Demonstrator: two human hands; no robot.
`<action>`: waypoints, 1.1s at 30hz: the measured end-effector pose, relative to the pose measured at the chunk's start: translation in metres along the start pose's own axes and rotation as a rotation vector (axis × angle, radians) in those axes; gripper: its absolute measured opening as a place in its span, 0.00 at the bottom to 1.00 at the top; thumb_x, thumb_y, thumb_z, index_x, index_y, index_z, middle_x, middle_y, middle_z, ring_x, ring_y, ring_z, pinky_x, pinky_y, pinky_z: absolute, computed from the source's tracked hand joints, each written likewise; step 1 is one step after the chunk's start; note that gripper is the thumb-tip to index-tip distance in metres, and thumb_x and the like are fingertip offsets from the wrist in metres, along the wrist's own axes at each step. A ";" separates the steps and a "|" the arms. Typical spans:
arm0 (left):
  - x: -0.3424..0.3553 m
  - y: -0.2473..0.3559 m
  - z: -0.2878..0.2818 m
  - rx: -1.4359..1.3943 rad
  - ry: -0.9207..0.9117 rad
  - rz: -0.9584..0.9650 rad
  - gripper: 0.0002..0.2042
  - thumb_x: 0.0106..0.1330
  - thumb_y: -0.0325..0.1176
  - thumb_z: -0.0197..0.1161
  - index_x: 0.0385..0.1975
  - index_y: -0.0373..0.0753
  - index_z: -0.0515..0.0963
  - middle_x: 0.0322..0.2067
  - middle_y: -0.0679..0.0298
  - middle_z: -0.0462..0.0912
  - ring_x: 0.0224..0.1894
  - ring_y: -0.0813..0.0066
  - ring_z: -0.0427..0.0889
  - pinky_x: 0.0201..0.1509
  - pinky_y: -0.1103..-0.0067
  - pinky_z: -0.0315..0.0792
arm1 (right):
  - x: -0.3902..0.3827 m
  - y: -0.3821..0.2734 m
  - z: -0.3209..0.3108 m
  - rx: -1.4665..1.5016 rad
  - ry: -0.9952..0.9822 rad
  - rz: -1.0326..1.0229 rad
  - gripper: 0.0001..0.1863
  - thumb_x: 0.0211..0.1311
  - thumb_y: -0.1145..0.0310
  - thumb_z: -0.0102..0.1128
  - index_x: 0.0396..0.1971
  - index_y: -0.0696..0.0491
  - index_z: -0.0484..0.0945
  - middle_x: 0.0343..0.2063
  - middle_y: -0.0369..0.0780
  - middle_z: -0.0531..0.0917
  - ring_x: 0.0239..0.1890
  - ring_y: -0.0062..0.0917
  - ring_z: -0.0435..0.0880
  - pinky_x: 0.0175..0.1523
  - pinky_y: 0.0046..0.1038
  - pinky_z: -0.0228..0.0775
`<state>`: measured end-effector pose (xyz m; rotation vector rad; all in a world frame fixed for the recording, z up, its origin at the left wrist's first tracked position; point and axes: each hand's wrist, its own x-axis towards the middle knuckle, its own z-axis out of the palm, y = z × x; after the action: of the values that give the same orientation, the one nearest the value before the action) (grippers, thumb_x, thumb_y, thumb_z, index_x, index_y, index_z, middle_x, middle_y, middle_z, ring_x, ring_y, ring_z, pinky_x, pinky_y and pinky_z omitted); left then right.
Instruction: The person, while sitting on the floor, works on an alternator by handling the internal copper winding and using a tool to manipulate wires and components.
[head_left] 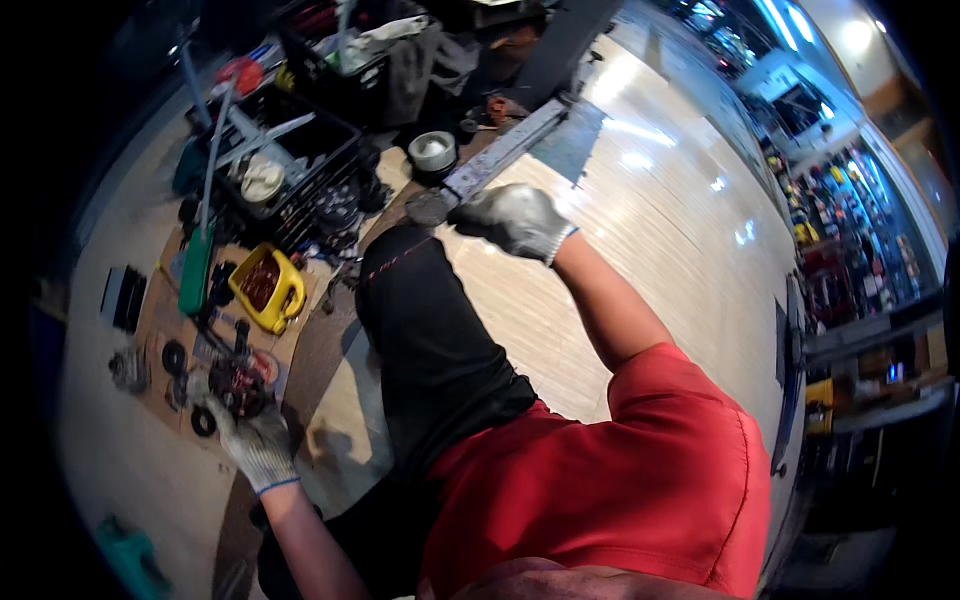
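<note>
Greasy metal part (240,390), dark reddish brown and roughly round, sits in the lower left of the frame at the fingers of the gloved left hand (250,430). The palm and wrist lie below it, and gloved fingers show along its left edge. The left hand is curved about the part, but the part covers the fingertips, so I cannot tell whether they clamp it.

Around them lies a cardboard sheet (153,335). One black ring (203,421) is just beside the left hand; another black ring (174,357) lies farther up. Above the part stands a cut-open yellow jug (287,305) with reddish-brown bits inside, and left of it a green handle (196,275).

The gloved right hand (518,220), at upper centre, is well apart from the part, near the round end of a metal arm (505,150). Its fingers look bunched; their tips are hidden, so I cannot tell whether they hold anything.
</note>
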<state>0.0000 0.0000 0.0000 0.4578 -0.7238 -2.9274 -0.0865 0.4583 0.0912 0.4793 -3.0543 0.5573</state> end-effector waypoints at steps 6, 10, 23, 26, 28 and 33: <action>-0.017 0.001 0.004 0.091 0.212 0.119 0.24 0.73 0.47 0.57 0.61 0.38 0.70 0.51 0.58 0.80 0.49 0.65 0.81 0.51 0.70 0.77 | 0.010 0.037 -0.015 -0.136 -0.051 0.228 0.14 0.66 0.66 0.60 0.47 0.55 0.83 0.43 0.44 0.87 0.43 0.32 0.86 0.50 0.31 0.76; -0.031 0.011 0.015 0.075 0.041 0.124 0.21 0.75 0.45 0.53 0.59 0.36 0.69 0.51 0.55 0.79 0.50 0.63 0.82 0.50 0.67 0.80 | -0.009 0.053 -0.036 -0.333 -0.251 0.096 0.24 0.61 0.57 0.65 0.55 0.52 0.79 0.54 0.46 0.81 0.59 0.39 0.78 0.61 0.36 0.69; -0.028 -0.006 0.028 0.067 0.278 0.154 0.19 0.70 0.31 0.59 0.57 0.30 0.71 0.51 0.51 0.80 0.55 0.57 0.79 0.59 0.66 0.75 | 0.080 -0.252 0.129 0.269 -0.181 -0.446 0.31 0.61 0.48 0.62 0.58 0.53 0.75 0.50 0.51 0.81 0.54 0.44 0.80 0.56 0.38 0.73; -0.032 -0.006 0.014 0.035 0.108 0.288 0.22 0.62 0.28 0.64 0.56 0.29 0.71 0.51 0.48 0.79 0.54 0.54 0.79 0.57 0.68 0.76 | 0.083 -0.260 0.139 0.319 -0.353 -0.340 0.25 0.64 0.50 0.60 0.50 0.54 0.81 0.42 0.51 0.84 0.45 0.44 0.84 0.50 0.36 0.75; -0.032 -0.004 0.011 0.125 0.117 0.374 0.23 0.60 0.28 0.66 0.55 0.29 0.71 0.50 0.47 0.78 0.52 0.55 0.80 0.55 0.70 0.78 | 0.082 -0.252 0.144 0.235 -0.345 -0.462 0.21 0.65 0.52 0.59 0.44 0.55 0.83 0.38 0.50 0.85 0.40 0.46 0.85 0.44 0.37 0.77; -0.028 0.011 -0.016 1.777 0.283 0.957 0.30 0.50 0.22 0.71 0.56 0.23 0.70 0.51 0.38 0.78 0.54 0.40 0.78 0.56 0.63 0.77 | 0.088 -0.196 0.146 -0.075 -0.068 -0.862 0.13 0.63 0.58 0.63 0.36 0.53 0.84 0.33 0.49 0.85 0.33 0.45 0.85 0.37 0.38 0.77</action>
<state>0.0319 -0.0119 -0.0007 0.3439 -2.3365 -0.7630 -0.1042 0.2073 0.0263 1.6784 -2.5159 0.3671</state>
